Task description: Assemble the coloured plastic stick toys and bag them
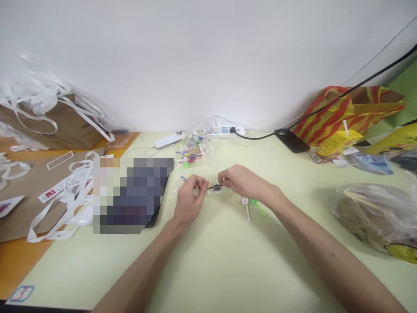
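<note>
Just in front of the clear bag of coloured pins (194,153) on the tabletop (228,261), the left hand (190,198) and right hand (241,182) each pinch one end of a small black piece (216,188), fingers closed on it. It looks best worked with both pinches firm, wrists resting low, and the white and green pins (252,206) nearer than the bag left undisturbed.

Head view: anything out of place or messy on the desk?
Mostly the left side: loose white strips sprawl over the brown paper and spill from the cardboard box. A black cable drapes across the striped bag. Both hands pinch a small dark part; nothing looks damaged.
</note>
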`<state>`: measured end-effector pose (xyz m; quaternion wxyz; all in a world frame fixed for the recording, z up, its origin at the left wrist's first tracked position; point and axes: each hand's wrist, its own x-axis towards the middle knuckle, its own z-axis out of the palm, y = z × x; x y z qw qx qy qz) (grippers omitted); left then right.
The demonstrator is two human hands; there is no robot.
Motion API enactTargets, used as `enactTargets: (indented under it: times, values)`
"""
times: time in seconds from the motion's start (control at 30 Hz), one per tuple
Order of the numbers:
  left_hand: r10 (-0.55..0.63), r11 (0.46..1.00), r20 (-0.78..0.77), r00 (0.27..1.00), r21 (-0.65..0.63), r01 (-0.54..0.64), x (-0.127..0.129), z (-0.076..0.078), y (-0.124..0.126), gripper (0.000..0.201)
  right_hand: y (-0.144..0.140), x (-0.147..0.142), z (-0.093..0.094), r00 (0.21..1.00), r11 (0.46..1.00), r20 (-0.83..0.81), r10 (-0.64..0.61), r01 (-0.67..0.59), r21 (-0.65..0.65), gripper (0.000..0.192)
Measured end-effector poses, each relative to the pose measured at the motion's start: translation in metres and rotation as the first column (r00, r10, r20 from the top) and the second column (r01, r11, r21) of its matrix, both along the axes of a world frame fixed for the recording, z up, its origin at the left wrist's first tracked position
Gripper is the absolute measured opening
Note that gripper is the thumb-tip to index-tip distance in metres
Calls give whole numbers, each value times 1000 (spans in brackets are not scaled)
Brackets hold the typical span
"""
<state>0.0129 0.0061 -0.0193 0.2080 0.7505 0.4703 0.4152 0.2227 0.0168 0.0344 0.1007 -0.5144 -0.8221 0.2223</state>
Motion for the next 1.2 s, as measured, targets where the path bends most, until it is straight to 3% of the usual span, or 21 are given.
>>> enactTargets:
  times: [0.2,0.33,0.53,0.8,0.93,1.2]
  values:
    - [-42,999,4,999,-10,43,0,-1,-2,23,-3,-19,-21,990,997,-122,65,-58,58,20]
    - [-58,998,14,998,5,58,0,0,-1,25,-4,-24,-30,989,996,-147,28,-16,82,24]
    - [-75,997,14,997,4,75,0,1,-3,26,-4,-25,-27,988,994,-151,-38,53,99,24]
    - [-84,996,17,996,0,84,1,0,-3,25,-9,-32,-21,937,998,-349,-27,6,-60,20]
    - [-65,998,9,998,8,65,1,0,-2,24,-7,-31,-21,931,989,-337,-136,107,-103,15]
    - [-55,998,27,998,-4,55,1,2,-3,26,-3,-35,-35,922,969,-300,-245,246,-35,15]
